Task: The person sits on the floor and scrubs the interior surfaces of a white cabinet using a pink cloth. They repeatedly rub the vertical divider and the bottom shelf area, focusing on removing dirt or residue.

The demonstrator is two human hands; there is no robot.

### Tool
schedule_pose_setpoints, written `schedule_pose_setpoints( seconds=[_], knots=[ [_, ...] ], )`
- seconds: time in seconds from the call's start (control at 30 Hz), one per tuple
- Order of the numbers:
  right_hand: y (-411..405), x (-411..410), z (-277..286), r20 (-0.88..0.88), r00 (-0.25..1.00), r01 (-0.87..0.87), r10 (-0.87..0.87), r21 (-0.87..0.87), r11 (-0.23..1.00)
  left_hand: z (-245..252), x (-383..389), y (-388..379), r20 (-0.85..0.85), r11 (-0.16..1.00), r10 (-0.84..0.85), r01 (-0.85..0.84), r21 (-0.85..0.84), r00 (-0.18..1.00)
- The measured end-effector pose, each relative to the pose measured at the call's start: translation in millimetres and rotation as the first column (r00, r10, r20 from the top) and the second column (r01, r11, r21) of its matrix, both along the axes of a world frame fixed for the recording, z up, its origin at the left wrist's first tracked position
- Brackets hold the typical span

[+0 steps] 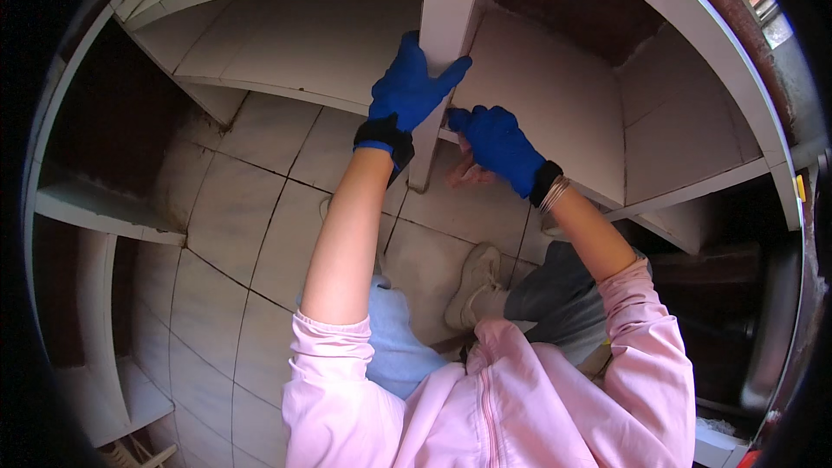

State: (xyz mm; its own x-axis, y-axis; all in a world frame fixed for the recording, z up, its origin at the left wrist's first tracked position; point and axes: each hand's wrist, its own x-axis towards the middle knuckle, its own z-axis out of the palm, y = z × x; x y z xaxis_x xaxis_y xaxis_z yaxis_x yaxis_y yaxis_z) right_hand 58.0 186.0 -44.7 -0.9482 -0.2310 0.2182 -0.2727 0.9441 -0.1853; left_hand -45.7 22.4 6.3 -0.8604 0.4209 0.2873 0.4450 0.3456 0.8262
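Both hands wear blue gloves with black wrist straps. My left hand [416, 81] lies against the white upright post [445, 19] between two shelf compartments, its thumb spread from its fingers, with no object seen in it. Close by on the right, my right hand [493, 136] is curled around a pinkish cloth [473, 172], part of which hangs below the fingers. That hand is beside the post, at the front edge of the right shelf [539, 91]. The palm sides of both hands are hidden.
The left shelf [299, 45] has a raised white front rail above it. Below lies a tiled floor [253, 208] with dark joints. More white compartments [97, 208] stand at the far left, with a wooden object [140, 455] at the bottom left. A shoe [478, 283] rests on the tiles.
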Motion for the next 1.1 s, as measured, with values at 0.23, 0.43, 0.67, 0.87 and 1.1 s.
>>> schedule_pose_setpoints(
  seconds=[0.23, 0.43, 0.67, 0.87, 1.1],
  knots=[
    [8.9, -12.1, 7.3, 0.026, 0.998, 0.056, -0.055, -0.053, 0.997, 2.0, -0.6, 2.7, 0.037, 1.0, 0.017, -0.017, -0.006, 0.999],
    [-3.4, 13.9, -4.8, -0.05, 0.998, 0.023, -0.024, -0.02, 1.0, 8.7, 6.9, -1.1, 0.059, 0.999, 0.021, -0.019, -0.04, 0.998],
    [-0.6, -14.5, -3.2, 0.066, 0.993, 0.093, -0.103, 0.133, 0.987, -5.0, -6.7, 3.0, -0.017, 0.999, -0.013, 0.013, 0.039, 1.0],
    [-13.4, 16.5, -1.1, 0.034, 0.999, 0.002, -0.004, 0.068, 0.998, -0.2, -1.0, -1.3, 0.019, 1.0, 0.008, -0.008, -0.017, 1.0],
    [-9.9, 15.6, -9.2, 0.02, 0.997, 0.064, -0.068, 0.165, 0.984, 4.7, -0.9, 0.8, -0.012, 1.0, 0.001, -0.001, -0.025, 1.0]
  ],
)
